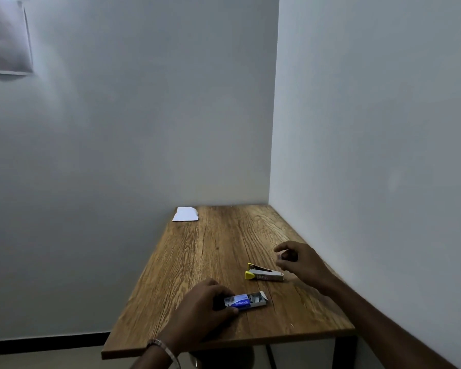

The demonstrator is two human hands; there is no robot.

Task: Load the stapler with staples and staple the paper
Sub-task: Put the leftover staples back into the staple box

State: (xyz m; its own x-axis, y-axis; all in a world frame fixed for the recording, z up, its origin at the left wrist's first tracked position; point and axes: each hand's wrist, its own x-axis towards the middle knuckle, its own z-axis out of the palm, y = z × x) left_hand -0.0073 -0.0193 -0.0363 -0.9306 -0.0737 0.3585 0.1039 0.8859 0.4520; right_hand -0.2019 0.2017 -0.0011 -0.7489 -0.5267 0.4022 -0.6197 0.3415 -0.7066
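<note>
A small stapler [264,274] with a yellow end lies on its side on the wooden table [224,251]. My right hand [300,262] hovers just behind and right of it, thumb and fingertips pinched on what seems a small strip of staples [284,255]. The blue staple box [244,301] lies near the front edge with its tray slid out to the right, staples showing inside. My left hand [205,307] grips the box's left end. A white sheet of paper [185,214] lies at the far left corner of the table.
White walls close off the table at the back and along the right side. The table's left and front edges drop off to the floor. A black table leg [343,352] stands under the front right corner. A bracelet is on my left wrist [165,351].
</note>
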